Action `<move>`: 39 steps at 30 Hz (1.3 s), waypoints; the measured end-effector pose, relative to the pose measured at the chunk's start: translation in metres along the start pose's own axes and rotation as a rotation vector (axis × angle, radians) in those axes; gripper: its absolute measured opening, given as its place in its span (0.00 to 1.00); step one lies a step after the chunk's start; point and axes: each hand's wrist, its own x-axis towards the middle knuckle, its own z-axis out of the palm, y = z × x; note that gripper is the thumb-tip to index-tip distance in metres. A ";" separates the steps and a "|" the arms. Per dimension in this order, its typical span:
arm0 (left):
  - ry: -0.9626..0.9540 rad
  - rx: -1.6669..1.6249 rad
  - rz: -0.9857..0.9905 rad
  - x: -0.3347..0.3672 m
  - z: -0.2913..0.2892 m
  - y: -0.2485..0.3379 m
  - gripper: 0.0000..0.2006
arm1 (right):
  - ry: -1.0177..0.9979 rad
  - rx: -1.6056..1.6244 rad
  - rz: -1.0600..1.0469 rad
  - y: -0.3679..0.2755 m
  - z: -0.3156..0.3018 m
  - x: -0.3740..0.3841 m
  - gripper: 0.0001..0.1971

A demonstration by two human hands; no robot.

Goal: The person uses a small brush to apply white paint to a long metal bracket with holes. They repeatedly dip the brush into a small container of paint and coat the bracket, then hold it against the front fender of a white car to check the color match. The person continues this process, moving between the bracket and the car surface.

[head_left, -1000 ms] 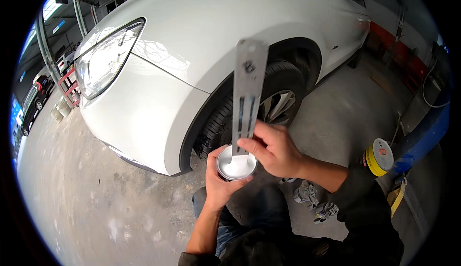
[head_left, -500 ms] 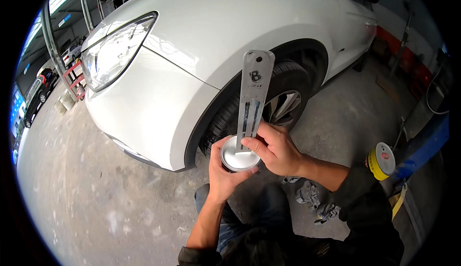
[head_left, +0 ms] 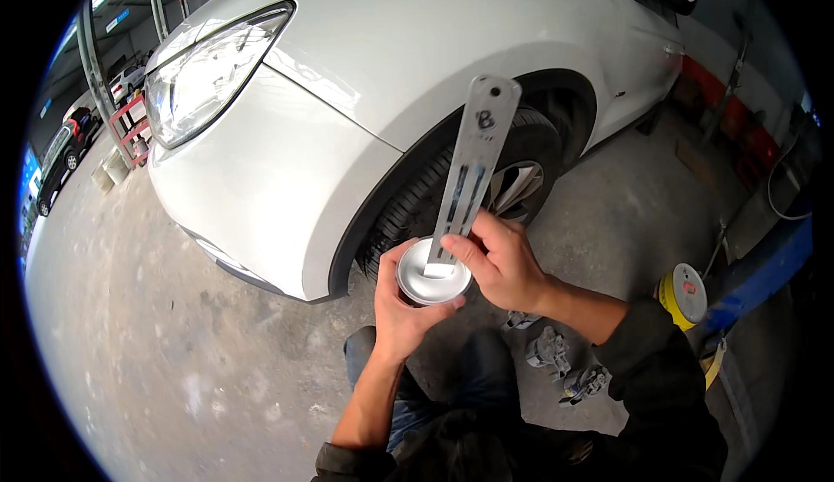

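Observation:
My left hand (head_left: 402, 315) is closed round a small round cup (head_left: 445, 293) of white paint, its fingers and thumb along the sides. Between the thumb and fingers of my right hand (head_left: 499, 265) is a flat, translucent mixing stick (head_left: 476, 147) with a hole at its upper end and dark slots along it. The stick's lower end dips into the white paint. It leans up and to the right, in front of a car tyre (head_left: 408, 212). Just beyond my hands is the front corner of a white car (head_left: 287, 178).
Spray guns (head_left: 549, 349) rest low at my right, beside my knee. Farther right stands a yellow tin with a grey lid (head_left: 691, 292), near a blue post (head_left: 756, 282). A red trolley (head_left: 130, 130) and pale buckets (head_left: 113, 167) are at the far left on the concrete floor (head_left: 174, 325).
The stick has tilted more to the right at its top, and its lower end has shifted slightly left in the cup. Both hands keep their grips.

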 end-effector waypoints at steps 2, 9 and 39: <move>-0.034 0.026 0.004 0.002 -0.003 -0.004 0.42 | 0.003 -0.037 0.057 -0.011 -0.010 0.003 0.06; -0.041 0.016 0.005 0.003 -0.005 -0.002 0.42 | -0.023 -0.035 -0.031 0.006 0.002 -0.007 0.06; 0.069 0.067 0.088 0.070 -0.011 0.015 0.39 | 0.231 -0.029 0.046 0.033 -0.016 0.094 0.18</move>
